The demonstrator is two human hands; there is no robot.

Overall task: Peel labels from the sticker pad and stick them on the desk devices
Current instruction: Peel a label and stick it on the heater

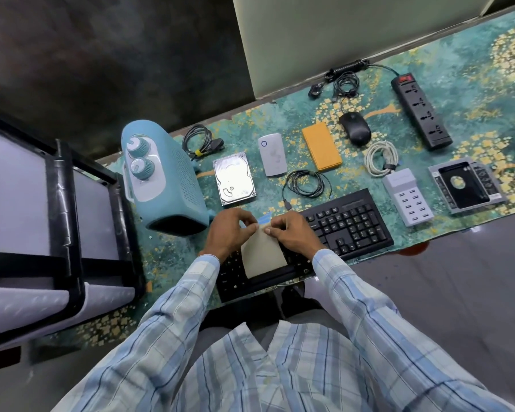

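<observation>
My left hand (231, 230), right hand (292, 233) pinch sticker pad (263, 257) top edge; peel starting, I see no device labelled yet

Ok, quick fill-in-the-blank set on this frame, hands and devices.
1. The left hand and right hand pinch the sticker pad above the black ____.
2. The blue heater has ____ round knobs.
3. The power strip has a ____ switch at its far end.
4. The case left of the mouse is ____.
Missing words: keyboard; two; red; orange.
</observation>
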